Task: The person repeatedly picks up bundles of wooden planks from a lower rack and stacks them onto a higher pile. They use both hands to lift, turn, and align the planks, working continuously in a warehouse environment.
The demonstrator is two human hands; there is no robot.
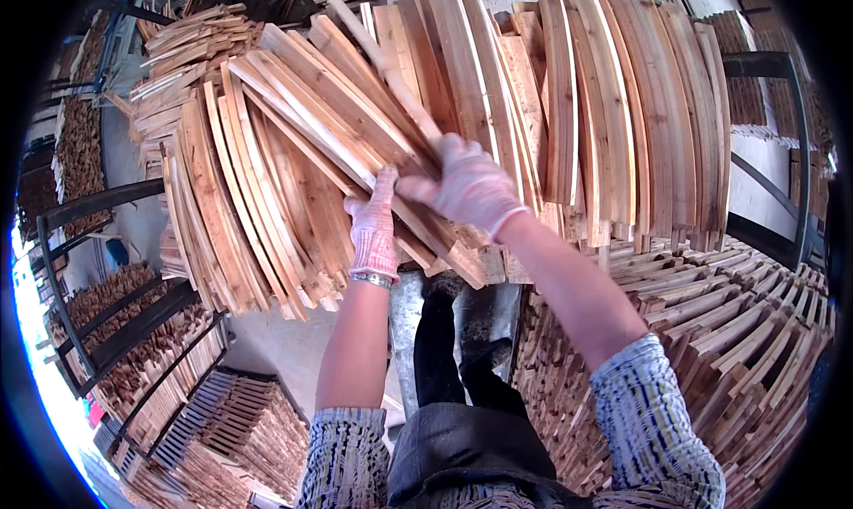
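Note:
A broad pile of long, pale wooden slats lies across in front of me, several of them slanting over the rest on the left. My left hand, in a pinkish-white knit glove, is closed at the edge of a slanting wooden slat, thumb on its near side. My right hand, gloved alike and slightly blurred by motion, reaches across beside it. Its fingers curl at the lower end of a narrow wooden strip that points up and left. The right palm hides part of the slats underneath.
Black metal frames stand at the left and right of the pile. Stacked wood fills the lower right, with another stack at lower left. A messier heap of thin sticks lies at far left.

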